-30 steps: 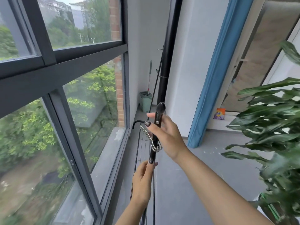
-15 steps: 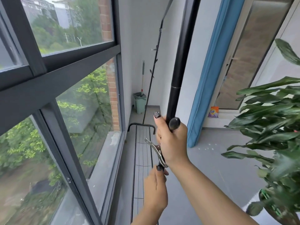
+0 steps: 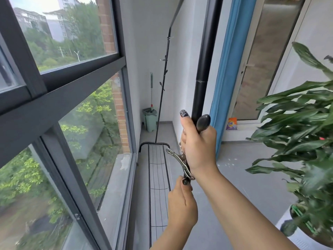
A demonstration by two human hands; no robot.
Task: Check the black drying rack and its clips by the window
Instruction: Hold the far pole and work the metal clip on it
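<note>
Beside the window [image 3: 77,109], right hand [image 3: 199,147] clenched around rack pole [image 3: 201,69], left hand's [image 3: 182,206] fingers [image 3: 185,183] pinching clip [image 3: 180,159].

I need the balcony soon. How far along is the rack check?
Nothing shows as finished. In hand: the right hand grips the black pole at a metal clip; the left hand pinches below it. Left: the far pole's clips.

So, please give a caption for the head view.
Right hand gripping black rack pole, left hand at silver metal clip.

Black rack [image 3: 158,177], silver clip [image 3: 180,159]
</note>
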